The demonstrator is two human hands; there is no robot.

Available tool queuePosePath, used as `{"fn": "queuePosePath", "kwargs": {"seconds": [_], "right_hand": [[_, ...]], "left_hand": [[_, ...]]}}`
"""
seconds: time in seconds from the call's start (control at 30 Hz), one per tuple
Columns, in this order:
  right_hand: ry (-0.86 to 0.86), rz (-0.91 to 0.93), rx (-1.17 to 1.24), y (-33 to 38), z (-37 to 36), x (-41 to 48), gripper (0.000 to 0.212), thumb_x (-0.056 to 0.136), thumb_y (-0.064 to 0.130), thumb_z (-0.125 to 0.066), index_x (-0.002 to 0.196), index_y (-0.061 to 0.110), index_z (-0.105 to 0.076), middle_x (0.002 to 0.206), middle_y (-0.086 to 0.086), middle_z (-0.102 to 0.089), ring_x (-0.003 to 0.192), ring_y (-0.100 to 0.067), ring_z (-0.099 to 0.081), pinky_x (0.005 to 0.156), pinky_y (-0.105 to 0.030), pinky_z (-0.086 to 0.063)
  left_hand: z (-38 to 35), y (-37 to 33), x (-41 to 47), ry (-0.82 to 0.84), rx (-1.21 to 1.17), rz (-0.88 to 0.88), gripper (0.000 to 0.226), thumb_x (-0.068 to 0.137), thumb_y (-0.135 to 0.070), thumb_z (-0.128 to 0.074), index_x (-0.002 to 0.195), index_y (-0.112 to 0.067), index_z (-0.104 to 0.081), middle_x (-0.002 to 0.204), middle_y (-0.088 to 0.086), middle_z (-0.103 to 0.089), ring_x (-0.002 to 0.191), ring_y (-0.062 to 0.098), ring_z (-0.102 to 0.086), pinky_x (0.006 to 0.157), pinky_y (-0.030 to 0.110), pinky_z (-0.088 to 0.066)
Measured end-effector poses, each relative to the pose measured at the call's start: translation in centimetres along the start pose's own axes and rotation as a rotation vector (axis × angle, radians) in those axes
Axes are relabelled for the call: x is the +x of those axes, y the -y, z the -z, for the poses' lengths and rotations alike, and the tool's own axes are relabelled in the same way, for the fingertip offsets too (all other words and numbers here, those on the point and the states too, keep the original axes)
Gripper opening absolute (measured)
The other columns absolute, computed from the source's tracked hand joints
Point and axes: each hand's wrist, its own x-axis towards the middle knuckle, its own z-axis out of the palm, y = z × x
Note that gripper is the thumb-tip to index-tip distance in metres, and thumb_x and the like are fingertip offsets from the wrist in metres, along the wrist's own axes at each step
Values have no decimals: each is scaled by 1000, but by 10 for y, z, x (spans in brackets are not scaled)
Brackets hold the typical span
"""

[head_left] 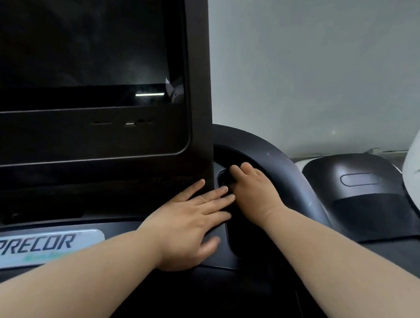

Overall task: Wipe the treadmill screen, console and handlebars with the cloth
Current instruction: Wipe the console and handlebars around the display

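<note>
A: Nearest you, your left hand (192,223) lies flat on the console (224,260), just right of the Precor badge (34,244). Its fingers are straight and spread, gripping nothing.

B: Your right hand (249,188) is just beyond it, close to those fingertips, with its fingers bent down over the lip of the side pocket (229,158). I cannot tell whether you hold anything there, because the fingers vanish into the dark.

A: So where is the cloth? I don't see it plainly. A dark shape under your right fingers could be it, or it could be only the pocket's moulding.

B: If it is the cloth, expect it to be soft and light, and likely to bunch. Gather it into a pad under your palm rather than pinching a corner, so it lies flat on the plastic.

A: The pocket looks hard, curved and probably slick, so follow its curve with your fingertips.

B: Behind it the curved arm (299,177) sweeps round, probably part of the handlebars. I'd wrap the cloth about it and slide.

A: Left of that stands the screen (74,43), dark and glossy, with a hazy glare low down. It is the delicate part, so use light pressure and an open palm.

B: Farther off, the neighbouring machine (354,193) and the wall (316,53) aren't your concern.
</note>
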Motion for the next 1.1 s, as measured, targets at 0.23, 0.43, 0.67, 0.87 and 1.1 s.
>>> {"fn": "queuePosePath", "kwargs": {"seconds": [0.23, 0.43, 0.67, 0.87, 1.1], "right_hand": [[-51, 107, -152, -6, 19, -17, 32, 37, 25, -87, 38, 21, -55, 54, 6, -51, 60, -18, -51, 59, -27, -29], [298, 167, -236, -3, 30, -48, 27, 95, 28, -44, 103, 19, -68, 105, 3, -64, 107, -21, -47, 86, -32, -28], [657, 222, -179, 8, 38, -74, 23, 95, 24, -49, 109, 14, -64, 115, -8, -64, 109, -27, -56, 87, -32, -39], [194, -390, 458, 2, 38, -42, 47, 60, 8, -70, 103, 21, -62, 81, 0, -61, 85, -24, -66, 60, -23, -42], [394, -396, 1386, 23, 24, -74, 33, 79, -11, -46, 59, 14, -55, 44, 10, -49, 42, -2, -41, 43, -14, -30]], "left_hand": [[0, -1, -1, -30, 10, 4, 54, 96, -47, -34, 147, -29, -36, 161, -13, -7, 138, -6, 21, 111, 27, 26], [-1, -1, -3, -46, 13, 10, 54, 96, -47, -34, 147, -30, -35, 161, -14, -10, 142, -4, 15, 112, 27, 25], [-1, -1, -3, -46, 14, 8, 55, 95, -48, -33, 148, -30, -34, 161, -15, -8, 141, -6, 17, 113, 27, 24], [-2, 0, -1, -49, 25, -4, 58, 93, -48, -35, 148, -29, -33, 161, -13, -8, 140, -5, 18, 112, 27, 25], [-3, 1, 0, -49, 38, 2, 60, 94, -48, -37, 150, -30, -27, 160, -16, -5, 142, -5, 15, 112, 26, 25]]}}
